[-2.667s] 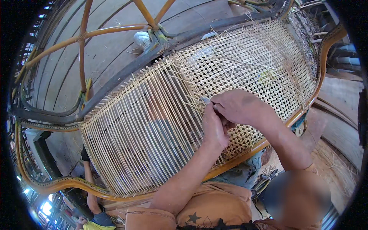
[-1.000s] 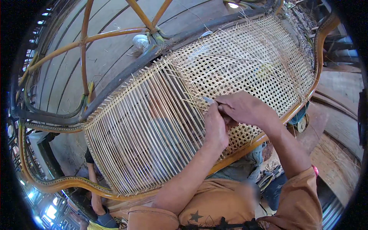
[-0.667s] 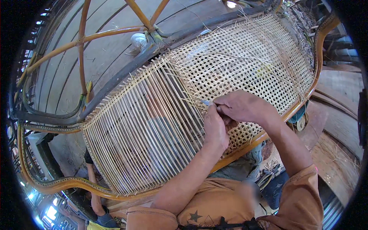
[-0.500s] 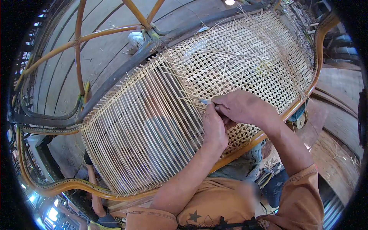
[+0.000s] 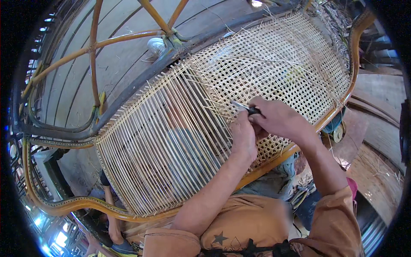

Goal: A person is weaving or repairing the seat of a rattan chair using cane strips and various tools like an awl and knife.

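Note:
My right hand (image 5: 280,119) is closed around the black handle of a small knife (image 5: 240,105), its pale metal blade pointing left over the cane webbing. Just below it, my left hand (image 5: 244,137) has its fingers drawn together near the blade; what they pinch, if anything, is hidden. Both hands are over the edge where the finished open-weave cane panel (image 5: 269,64) meets bare parallel cane strands (image 5: 150,158). Loose strand ends (image 5: 209,105) stick out along that edge, left of the knife.
A curved rattan frame (image 5: 81,207) surrounds the panel, with a dark bar (image 5: 128,103) along its far side. Brown rattan poles (image 5: 124,37) cross beyond it. Another person's arm (image 5: 112,214) shows at lower left. Cane scraps (image 5: 385,171) lie on boards at right.
The knife's blade and black handle now show clearly, where only a small tip was visible between my fingers. My right hand has shifted slightly right and apart from the left.

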`<state>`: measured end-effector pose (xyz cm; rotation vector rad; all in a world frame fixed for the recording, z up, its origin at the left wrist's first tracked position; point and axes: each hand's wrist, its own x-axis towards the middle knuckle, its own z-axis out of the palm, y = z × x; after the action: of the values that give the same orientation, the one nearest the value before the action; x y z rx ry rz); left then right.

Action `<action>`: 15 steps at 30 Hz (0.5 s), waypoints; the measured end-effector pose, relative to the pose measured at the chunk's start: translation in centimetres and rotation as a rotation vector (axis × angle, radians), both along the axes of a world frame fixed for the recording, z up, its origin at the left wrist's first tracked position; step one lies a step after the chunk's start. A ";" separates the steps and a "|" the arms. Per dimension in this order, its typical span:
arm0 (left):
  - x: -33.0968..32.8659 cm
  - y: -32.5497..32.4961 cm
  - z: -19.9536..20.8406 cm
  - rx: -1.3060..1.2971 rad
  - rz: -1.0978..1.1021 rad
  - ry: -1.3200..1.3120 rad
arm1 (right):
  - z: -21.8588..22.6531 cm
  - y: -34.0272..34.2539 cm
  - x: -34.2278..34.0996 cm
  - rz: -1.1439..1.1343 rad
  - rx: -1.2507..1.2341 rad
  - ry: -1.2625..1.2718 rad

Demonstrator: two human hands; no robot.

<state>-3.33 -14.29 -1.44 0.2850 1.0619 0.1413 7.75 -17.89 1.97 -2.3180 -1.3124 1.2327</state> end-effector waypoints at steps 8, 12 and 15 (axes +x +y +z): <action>-6.3 -4.0 5.4 1.355 -0.735 -0.114 | 6.2 -11.1 -1.6 -0.138 0.309 0.045; -8.1 -5.4 6.8 1.891 -1.007 -0.197 | 6.8 -15.0 -5.6 -0.432 0.147 0.354; -9.2 -6.7 7.6 2.002 -1.239 -0.135 | 6.6 -16.8 -7.9 -0.574 0.199 0.547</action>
<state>-12.56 -20.98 6.12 2.5770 0.0781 0.0419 -0.12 -34.73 8.55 -1.8265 -0.5101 1.3135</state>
